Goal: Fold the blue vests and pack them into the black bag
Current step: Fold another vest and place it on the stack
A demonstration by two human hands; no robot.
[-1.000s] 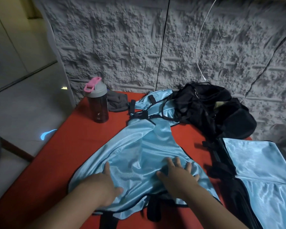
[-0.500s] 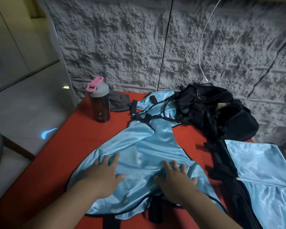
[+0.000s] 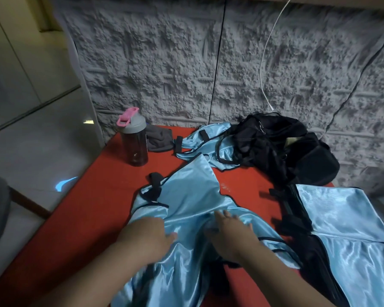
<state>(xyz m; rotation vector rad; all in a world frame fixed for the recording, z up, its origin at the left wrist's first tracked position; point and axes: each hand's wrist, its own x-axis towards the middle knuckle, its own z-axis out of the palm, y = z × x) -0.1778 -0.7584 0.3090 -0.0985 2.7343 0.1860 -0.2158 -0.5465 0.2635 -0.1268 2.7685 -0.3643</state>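
Both hands, left hand (image 3: 149,237) and right hand (image 3: 231,237), press flat on the shiny, slippery-looking light-blue satin vest (image 3: 193,196), likely best gripped by its black-trimmed edges.

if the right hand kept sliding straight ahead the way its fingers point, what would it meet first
Probably only more of the blue vest that the right hand rests on, then bare red table. The black bag lies farther back; depth is unclear.
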